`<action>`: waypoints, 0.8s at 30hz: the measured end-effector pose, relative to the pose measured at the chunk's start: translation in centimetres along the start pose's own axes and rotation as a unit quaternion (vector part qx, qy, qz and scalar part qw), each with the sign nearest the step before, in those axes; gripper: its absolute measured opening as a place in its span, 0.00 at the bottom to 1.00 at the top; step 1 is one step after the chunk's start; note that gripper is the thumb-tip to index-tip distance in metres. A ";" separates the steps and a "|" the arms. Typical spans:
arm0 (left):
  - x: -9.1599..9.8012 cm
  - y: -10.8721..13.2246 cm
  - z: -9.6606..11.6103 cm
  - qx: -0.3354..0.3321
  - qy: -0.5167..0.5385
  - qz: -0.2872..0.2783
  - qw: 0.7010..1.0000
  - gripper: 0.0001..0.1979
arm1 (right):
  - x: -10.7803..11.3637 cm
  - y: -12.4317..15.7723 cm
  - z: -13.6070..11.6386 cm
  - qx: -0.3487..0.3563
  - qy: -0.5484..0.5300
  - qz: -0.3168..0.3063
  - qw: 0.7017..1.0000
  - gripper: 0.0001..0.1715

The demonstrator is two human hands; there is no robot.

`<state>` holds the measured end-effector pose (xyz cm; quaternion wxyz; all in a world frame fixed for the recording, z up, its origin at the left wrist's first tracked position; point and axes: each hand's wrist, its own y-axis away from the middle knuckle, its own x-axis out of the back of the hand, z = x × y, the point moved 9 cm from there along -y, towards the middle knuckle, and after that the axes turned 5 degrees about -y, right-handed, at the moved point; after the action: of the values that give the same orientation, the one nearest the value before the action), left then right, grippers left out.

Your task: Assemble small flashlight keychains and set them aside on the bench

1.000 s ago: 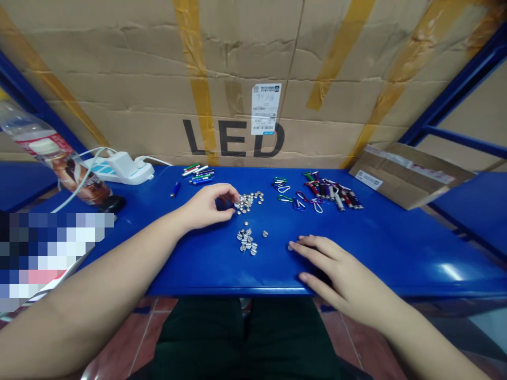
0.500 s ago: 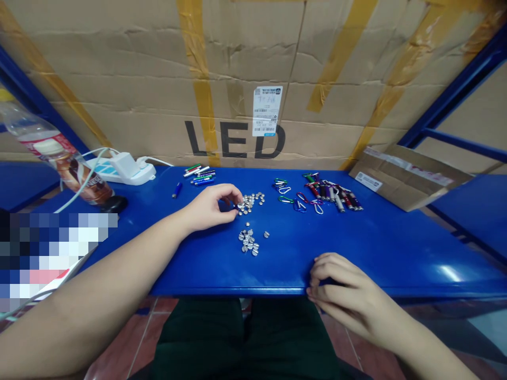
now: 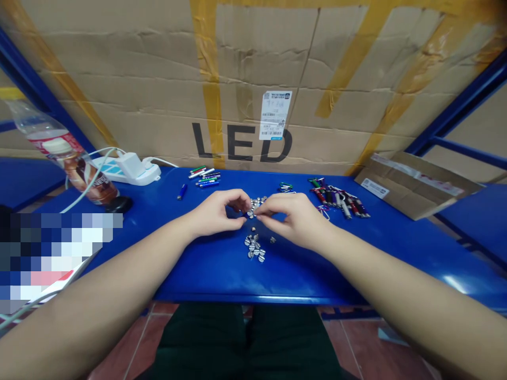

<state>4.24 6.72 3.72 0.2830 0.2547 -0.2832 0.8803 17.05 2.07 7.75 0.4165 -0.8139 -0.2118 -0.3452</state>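
Small silver button cells [image 3: 260, 201] lie in a loose pile on the blue table, partly covered by my hands. My left hand [image 3: 216, 214] curves along the pile's left side, its thumb apart from the fingers and nothing visibly held. From the right, my right hand [image 3: 293, 214] reaches into the pile with fingertips and thumb pinched; what is between them is too small to make out. Nearer to me lies a second cluster of silver pieces [image 3: 254, 247], paired or grooved in look. One single cell [image 3: 253, 229] sits between the two groups.
Coloured slim tubes [image 3: 208, 179] lie at the back left, a blue one [image 3: 182, 191] apart. Carabiner clips [image 3: 285, 187] and small torches [image 3: 340, 200] are at the right. A power strip [image 3: 138, 174], drink bottle [image 3: 79, 169] and cardboard box [image 3: 415, 182] flank the table [image 3: 301, 279].
My right hand has moved from the front edge of the table up and left to the pile of cells. My left hand stays beside the pile. The view has shifted slightly.
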 end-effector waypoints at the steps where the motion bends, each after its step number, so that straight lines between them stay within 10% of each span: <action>1: 0.0 0.0 -0.1 0.003 0.007 -0.001 1.000 0.12 | -0.4 -0.4 0.2 0.007 0.002 -0.007 1.000 0.06; 17: -0.3 0.0 -0.2 0.021 0.097 -0.007 0.995 0.14 | -1.0 0.6 0.3 0.100 -0.006 0.005 0.995 0.13; 24: -0.2 0.1 -0.1 0.020 0.054 -0.013 0.998 0.10 | 2.2 1.2 4.4 -0.014 0.050 0.029 0.998 0.09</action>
<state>4.29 6.64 3.52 0.3039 0.2159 -0.2463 0.8946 20.97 5.13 6.98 0.4248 -0.8073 -0.1621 -0.3763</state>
